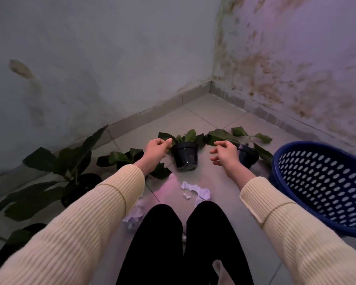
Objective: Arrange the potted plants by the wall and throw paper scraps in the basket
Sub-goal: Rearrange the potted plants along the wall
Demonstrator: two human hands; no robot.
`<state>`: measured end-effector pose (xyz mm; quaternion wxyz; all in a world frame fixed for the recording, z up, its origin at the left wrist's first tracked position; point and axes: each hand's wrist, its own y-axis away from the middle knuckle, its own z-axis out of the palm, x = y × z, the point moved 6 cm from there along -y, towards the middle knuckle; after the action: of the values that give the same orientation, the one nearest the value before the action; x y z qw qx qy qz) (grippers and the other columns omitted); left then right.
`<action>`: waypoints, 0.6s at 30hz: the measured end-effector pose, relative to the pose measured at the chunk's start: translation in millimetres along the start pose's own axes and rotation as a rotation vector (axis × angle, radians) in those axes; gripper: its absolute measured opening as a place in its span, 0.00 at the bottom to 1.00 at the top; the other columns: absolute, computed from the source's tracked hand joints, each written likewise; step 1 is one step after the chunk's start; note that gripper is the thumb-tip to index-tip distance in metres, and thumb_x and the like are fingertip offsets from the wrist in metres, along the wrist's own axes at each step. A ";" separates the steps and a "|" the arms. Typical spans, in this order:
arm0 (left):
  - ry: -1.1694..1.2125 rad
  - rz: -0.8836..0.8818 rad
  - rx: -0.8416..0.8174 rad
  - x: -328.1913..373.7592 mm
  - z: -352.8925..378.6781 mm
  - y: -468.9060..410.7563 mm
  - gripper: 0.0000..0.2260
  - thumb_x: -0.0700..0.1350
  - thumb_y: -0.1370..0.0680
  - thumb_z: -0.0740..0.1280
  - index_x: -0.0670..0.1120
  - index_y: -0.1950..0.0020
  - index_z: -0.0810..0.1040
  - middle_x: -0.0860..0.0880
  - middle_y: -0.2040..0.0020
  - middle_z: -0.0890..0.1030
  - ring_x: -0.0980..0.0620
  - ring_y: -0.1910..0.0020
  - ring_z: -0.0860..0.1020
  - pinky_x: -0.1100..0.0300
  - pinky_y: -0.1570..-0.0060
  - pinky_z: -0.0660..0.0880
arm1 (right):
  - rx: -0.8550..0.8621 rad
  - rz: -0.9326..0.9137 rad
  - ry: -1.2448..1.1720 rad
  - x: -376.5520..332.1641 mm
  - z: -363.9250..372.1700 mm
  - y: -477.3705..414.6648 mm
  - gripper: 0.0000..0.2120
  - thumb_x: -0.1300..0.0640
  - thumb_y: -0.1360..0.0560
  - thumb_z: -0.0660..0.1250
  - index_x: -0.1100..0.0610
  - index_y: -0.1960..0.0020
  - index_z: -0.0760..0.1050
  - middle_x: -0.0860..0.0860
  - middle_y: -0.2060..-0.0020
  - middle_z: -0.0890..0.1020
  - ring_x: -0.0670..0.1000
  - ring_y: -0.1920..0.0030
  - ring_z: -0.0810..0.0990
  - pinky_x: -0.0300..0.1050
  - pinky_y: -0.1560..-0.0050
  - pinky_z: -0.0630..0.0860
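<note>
Corner of a tiled floor [210, 112] where a grey wall [80, 58] meets a stained wall [296, 58]. Both arms, in cream ribbed sleeves, reach forward over black-clad legs.

Potted plants: five in view, all in dark round pots with broad dark green leaves. The centre pot [185, 155] stands upright on the floor between the two hands, its glossy side catching light; no label or writing can be read on it. The right pot [247, 156] stands just beyond the right hand and is partly hidden by it, near the basket. A third plant [121, 158] stands behind the left forearm. Two larger plants, [74, 171] and [19, 241], stand along the grey wall at the left.

Left hand [157, 150]: fingers loosely curled, thumb and fingertips close together at a leaf of the centre pot; whether they pinch it cannot be told.

Right hand [224, 156]: fingers apart and curved, holding nothing.

Paper scraps [195, 191]: torn white pieces lying on the floor ahead of the knees, with more crumpled paper [133, 217] beside the left leg.

Basket [321, 186]: blue perforated plastic, tilted, at the right.
</note>
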<state>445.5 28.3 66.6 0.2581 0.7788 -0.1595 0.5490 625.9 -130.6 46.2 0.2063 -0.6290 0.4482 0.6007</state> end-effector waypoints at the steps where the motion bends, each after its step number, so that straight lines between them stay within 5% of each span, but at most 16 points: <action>1: 0.007 -0.027 -0.015 -5.7 3.8 -8.1 0.11 0.49 0.21 0.62 0.43 0.54 0.77 0.46 0.52 0.79 0.50 0.54 0.76 0.53 0.45 0.75 | -0.001 0.009 0.004 4.2 -0.7 -3.6 0.08 0.62 0.20 0.55 0.56 0.46 0.71 0.54 0.60 0.80 0.51 0.68 0.76 0.44 0.67 0.75; 4: 0.026 -0.122 -0.050 -21.4 18.3 -37.9 0.12 0.49 0.20 0.61 0.41 0.48 0.77 0.47 0.51 0.78 0.53 0.56 0.75 0.55 0.48 0.74 | -0.009 0.029 0.047 16.7 -3.7 -22.2 0.09 0.63 0.21 0.55 0.55 0.45 0.72 0.54 0.58 0.80 0.51 0.66 0.77 0.46 0.63 0.76; 9: 0.057 -0.317 -0.105 -49.7 50.7 -81.9 0.09 0.49 0.20 0.60 0.45 0.55 0.72 0.49 0.59 0.72 0.54 0.65 0.70 0.63 0.65 0.69 | -0.012 0.141 0.081 41.7 2.6 -73.5 0.11 0.64 0.22 0.54 0.56 0.44 0.71 0.54 0.60 0.79 0.51 0.68 0.76 0.45 0.65 0.75; 14: 0.121 -0.509 -0.077 -82.7 67.5 -117.4 0.12 0.50 0.20 0.60 0.45 0.41 0.69 0.49 0.63 0.69 0.54 0.69 0.67 0.63 0.68 0.66 | -0.111 0.279 0.128 69.0 37.6 -120.6 0.10 0.64 0.23 0.56 0.55 0.44 0.69 0.56 0.57 0.79 0.52 0.70 0.75 0.45 0.66 0.73; 18: 0.108 -0.601 -0.025 -99.7 68.9 -148.5 0.09 0.51 0.19 0.58 0.46 0.52 0.70 0.49 0.62 0.70 0.54 0.66 0.69 0.61 0.65 0.69 | -0.205 0.324 0.199 73.2 69.9 -150.1 0.14 0.62 0.23 0.56 0.55 0.38 0.68 0.53 0.62 0.76 0.52 0.71 0.74 0.43 0.69 0.72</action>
<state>543.2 106.2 -78.8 0.4266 0.7575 0.0854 0.4868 698.8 -20.9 -77.9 -0.0033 -0.6228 0.4981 0.6034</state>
